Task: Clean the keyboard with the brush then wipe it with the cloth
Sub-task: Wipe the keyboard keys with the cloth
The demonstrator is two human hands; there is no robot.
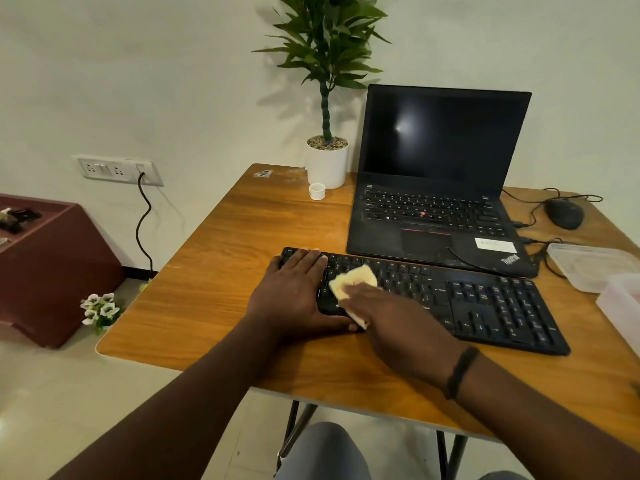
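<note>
Open laptop (440, 181), mouse (564, 213), potted plant (327, 164) on wooden table (221, 271).

This looks like a small home office or study corner. A wooden desk (221, 244) stands against a plain wall, with an open laptop (440, 181), a keyboard (485, 299), a mouse (564, 213) and a potted plant (327, 98) on it. A wall socket (117, 169) with a plugged cable is beside it.
</note>
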